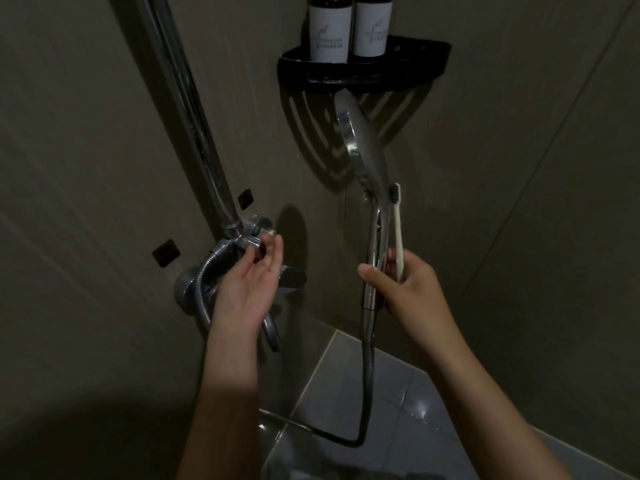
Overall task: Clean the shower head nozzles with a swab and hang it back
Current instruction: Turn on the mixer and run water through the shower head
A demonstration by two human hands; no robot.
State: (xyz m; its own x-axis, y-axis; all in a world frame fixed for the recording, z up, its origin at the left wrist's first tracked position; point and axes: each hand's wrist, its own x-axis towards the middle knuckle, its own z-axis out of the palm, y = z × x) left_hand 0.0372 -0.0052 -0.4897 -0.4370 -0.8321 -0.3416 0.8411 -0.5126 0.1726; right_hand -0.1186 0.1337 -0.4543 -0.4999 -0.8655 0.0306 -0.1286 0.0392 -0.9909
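My right hand (410, 284) grips the chrome handle of the shower head (365, 150), which stands upright with its round face turned right, edge-on to me. The same hand pinches a white toothbrush (398, 230) against the handle, bristles up beside the neck of the head. My left hand (247, 282) is at the chrome holder (254, 239) on the riser rail (194, 123), fingertips curled around the holder's knob. The silver hose (367, 375) hangs from the handle in a loop down toward the floor.
A mixer valve with a lever (291, 277) sits on the wall just below the holder, behind my left hand. A black corner shelf (363, 67) above the shower head carries two dark bottles (329, 29) with white labels. Pale floor tiles (398, 410) lie below.
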